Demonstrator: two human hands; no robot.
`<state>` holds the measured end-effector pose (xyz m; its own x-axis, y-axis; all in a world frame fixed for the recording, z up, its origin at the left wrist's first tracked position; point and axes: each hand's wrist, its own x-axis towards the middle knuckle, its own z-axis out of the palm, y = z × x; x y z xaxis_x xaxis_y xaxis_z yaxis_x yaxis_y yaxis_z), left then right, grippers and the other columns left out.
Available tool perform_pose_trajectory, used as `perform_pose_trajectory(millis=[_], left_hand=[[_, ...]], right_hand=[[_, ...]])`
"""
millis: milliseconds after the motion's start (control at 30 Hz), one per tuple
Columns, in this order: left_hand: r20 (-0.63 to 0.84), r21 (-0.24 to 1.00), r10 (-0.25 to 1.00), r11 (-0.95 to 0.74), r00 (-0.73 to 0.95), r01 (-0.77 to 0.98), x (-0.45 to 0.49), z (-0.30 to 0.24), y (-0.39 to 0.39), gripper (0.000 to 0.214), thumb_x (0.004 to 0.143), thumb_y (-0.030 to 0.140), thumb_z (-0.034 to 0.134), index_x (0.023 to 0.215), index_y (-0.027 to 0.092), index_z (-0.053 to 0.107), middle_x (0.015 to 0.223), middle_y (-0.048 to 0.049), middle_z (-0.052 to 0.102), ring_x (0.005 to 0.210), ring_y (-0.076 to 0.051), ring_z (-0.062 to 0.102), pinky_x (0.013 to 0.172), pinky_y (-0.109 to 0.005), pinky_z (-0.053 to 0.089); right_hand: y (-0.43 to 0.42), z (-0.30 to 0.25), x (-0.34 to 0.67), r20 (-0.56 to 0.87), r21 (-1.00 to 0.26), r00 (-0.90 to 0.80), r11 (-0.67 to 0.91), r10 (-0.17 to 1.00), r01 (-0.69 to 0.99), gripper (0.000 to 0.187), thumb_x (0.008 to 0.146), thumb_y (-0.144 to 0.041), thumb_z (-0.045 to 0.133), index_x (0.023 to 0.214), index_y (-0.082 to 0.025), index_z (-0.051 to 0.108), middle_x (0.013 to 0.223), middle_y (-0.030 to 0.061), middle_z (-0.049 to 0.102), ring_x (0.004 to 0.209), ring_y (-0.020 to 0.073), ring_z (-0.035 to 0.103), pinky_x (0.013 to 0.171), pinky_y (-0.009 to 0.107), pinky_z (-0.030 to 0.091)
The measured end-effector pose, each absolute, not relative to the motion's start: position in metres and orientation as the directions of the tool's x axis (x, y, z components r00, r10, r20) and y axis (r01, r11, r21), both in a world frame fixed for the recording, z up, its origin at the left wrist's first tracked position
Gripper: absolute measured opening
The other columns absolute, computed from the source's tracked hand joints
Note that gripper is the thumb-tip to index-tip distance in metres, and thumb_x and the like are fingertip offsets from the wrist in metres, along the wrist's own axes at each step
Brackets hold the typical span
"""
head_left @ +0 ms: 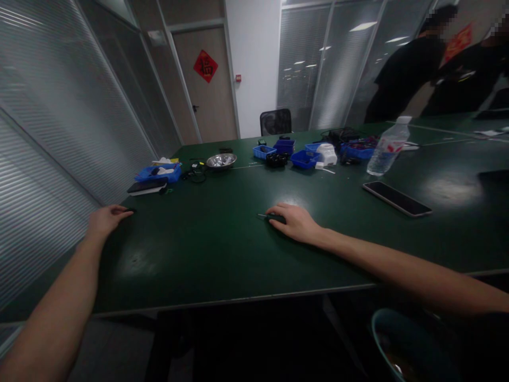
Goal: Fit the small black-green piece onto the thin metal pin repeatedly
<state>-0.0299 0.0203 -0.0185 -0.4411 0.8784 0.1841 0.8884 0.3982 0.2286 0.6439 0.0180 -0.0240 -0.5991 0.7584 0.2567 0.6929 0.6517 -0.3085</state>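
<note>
My right hand rests on the green table, fingers closed round the dark handle of a small screwdriver. Its thin metal shaft points left, low over the tabletop. Out at the table's left edge, my left hand pinches a small dark object between thumb and fingers; its kind is too small to make out. Beyond that hand lie a black flat case or notebook and a blue tray with loose items in it.
A metal bowl with shiny pieces and several blue bins stand at the back. On the right are a phone and an upright water bottle. A teal bin sits below the table edge. Two people stand at back right.
</note>
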Motion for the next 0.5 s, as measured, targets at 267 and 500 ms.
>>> perform_pose_trajectory(millis=[267, 500], left_hand=[[0.232, 0.062, 0.864, 0.445, -0.447, 0.893, -0.019, -0.014, 0.018, 0.041, 0.1, 0.047, 0.067, 0.121, 0.013, 0.076, 0.102, -0.0035, 0.078, 0.098, -0.025, 0.069, 0.078, -0.026, 0.045], [0.17, 0.111, 0.857, 0.474, -0.487, 0.873, -0.003, -0.004, 0.019, 0.039, 0.096, 0.047, 0.072, 0.114, 0.013, 0.076, 0.09, -0.0011, 0.074, 0.088, -0.021, 0.065, 0.069, -0.022, 0.04]], right_hand=[[0.017, -0.022, 0.644, 0.256, -0.33, -0.609, 0.66, 0.751, 0.675, 0.032, 0.106, -0.037, 0.06, 0.134, -0.025, 0.071, 0.123, 0.0077, 0.073, 0.098, 0.0232, 0.07, 0.08, 0.036, 0.053], [0.019, -0.023, 0.644, 0.254, -0.327, -0.607, 0.658, 0.753, 0.679, 0.032, 0.106, -0.038, 0.061, 0.134, -0.025, 0.07, 0.124, 0.0083, 0.073, 0.099, 0.0238, 0.07, 0.08, 0.037, 0.052]])
